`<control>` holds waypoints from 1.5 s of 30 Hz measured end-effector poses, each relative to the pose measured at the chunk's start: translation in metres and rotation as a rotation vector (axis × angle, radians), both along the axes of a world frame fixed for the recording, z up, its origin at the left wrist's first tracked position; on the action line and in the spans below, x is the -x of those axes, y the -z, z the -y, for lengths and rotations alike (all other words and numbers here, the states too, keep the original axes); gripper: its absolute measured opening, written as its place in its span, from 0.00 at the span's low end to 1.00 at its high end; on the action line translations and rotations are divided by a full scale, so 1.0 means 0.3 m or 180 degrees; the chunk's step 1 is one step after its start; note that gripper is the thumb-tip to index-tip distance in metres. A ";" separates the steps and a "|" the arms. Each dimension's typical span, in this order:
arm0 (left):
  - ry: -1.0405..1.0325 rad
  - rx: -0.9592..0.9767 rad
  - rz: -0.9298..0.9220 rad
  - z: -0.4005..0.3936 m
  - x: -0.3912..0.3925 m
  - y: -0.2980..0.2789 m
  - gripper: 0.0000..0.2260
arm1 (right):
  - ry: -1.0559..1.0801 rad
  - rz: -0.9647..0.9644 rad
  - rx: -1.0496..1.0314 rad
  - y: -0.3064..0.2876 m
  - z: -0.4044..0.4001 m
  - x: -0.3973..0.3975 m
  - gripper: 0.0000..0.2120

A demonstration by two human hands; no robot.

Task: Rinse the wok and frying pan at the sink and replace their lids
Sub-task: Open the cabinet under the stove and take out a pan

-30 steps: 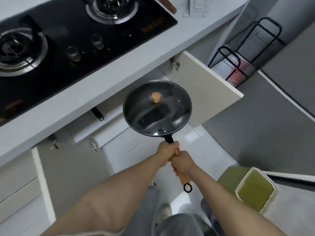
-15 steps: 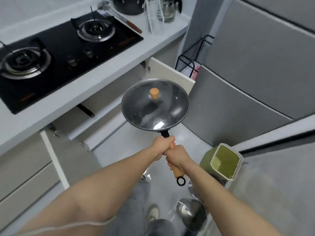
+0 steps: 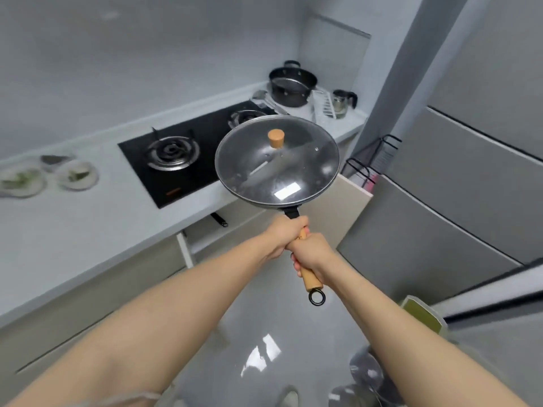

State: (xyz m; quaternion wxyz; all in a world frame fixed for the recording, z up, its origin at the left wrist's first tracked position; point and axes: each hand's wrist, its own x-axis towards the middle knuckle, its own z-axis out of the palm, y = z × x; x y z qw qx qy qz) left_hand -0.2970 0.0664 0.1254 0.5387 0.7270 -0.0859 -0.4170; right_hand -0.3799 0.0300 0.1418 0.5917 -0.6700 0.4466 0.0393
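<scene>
I hold a black wok (image 3: 293, 204) out in front of me, raised above counter height, with a glass lid (image 3: 276, 163) sitting on it. The lid has a round wooden knob (image 3: 276, 138). Both hands grip the wok's wooden handle (image 3: 312, 279): my left hand (image 3: 289, 235) close to the pan, my right hand (image 3: 311, 254) just behind it. A black hanging ring (image 3: 317, 298) ends the handle. No sink is in view.
A black gas hob (image 3: 182, 160) lies in the white counter (image 3: 73, 227). A dark pot (image 3: 292, 83), a ladle and a metal kettle (image 3: 342, 102) stand at the far end. Small plates (image 3: 76, 175) lie at left. An open cabinet door (image 3: 349, 210) juts out below; a grey fridge (image 3: 458, 177) stands right.
The wok has risen from below the counter edge to above it, both hands keeping their grip. My view has tilted up, bringing the back wall, pot and plates into sight.
</scene>
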 end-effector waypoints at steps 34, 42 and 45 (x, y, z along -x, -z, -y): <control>-0.3680 -0.0378 -0.0666 -2.165 -0.685 0.287 0.12 | -0.3897 -0.0449 -0.0074 0.258 -1.964 -0.963 0.06; -0.4009 -0.0368 -0.0875 -2.228 -0.726 0.371 0.12 | -0.4168 -0.0611 -0.0118 0.356 -2.030 -1.039 0.04; -0.4025 -0.0378 -0.0957 -2.240 -0.754 0.388 0.11 | -0.4236 -0.0629 -0.0200 0.379 -2.033 -1.069 0.03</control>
